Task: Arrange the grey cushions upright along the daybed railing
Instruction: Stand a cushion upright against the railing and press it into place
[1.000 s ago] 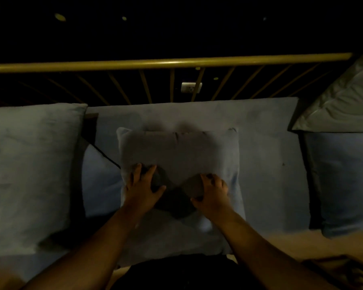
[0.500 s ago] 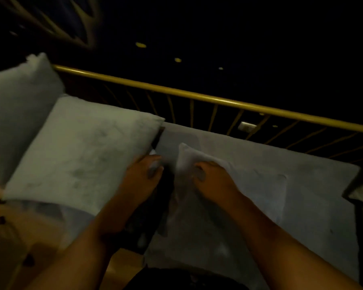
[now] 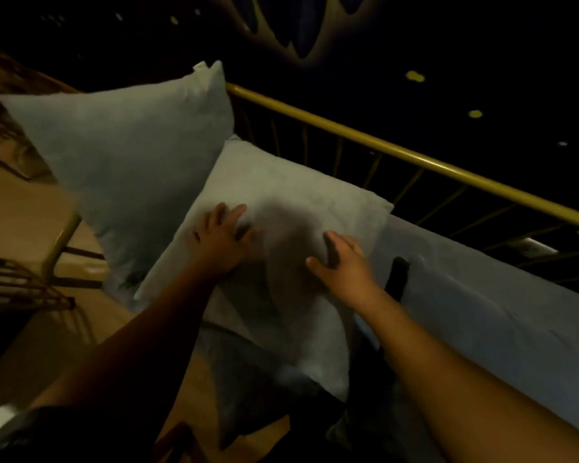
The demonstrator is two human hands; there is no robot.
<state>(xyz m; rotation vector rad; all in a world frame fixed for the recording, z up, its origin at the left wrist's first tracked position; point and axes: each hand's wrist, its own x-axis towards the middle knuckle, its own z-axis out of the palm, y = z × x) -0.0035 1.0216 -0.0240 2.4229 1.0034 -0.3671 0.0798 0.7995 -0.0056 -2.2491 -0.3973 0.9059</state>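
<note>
Currently, from the head view, mid-placement of the second cushion [image 3: 291, 185]: both hands on its face and apart from each other. Left hand [image 3: 221, 240] flat with fingers spread, pressing on the left half. Right hand [image 3: 343, 264] laid on the right half with thumb out, too blurred to say whether pinching the cover or only pushing. Leans back at a slant toward the yellow railing [image 3: 415, 158], top edge near the bars, not yet upright, lower part down on the daybed cover [image 3: 482, 295]. Just beside it on the left, the first cushion [image 3: 131, 135], standing taller at the rail's end. Next, probably: tipping the top edge back against the bars and squaring it with its neighbour, gently, since soft filling dents under the palms. Counted: two pale grey cushions, one railing, two hands; perhaps a darker cushion [image 3: 248, 379] at the bottom edge, too dim to tell.
</note>
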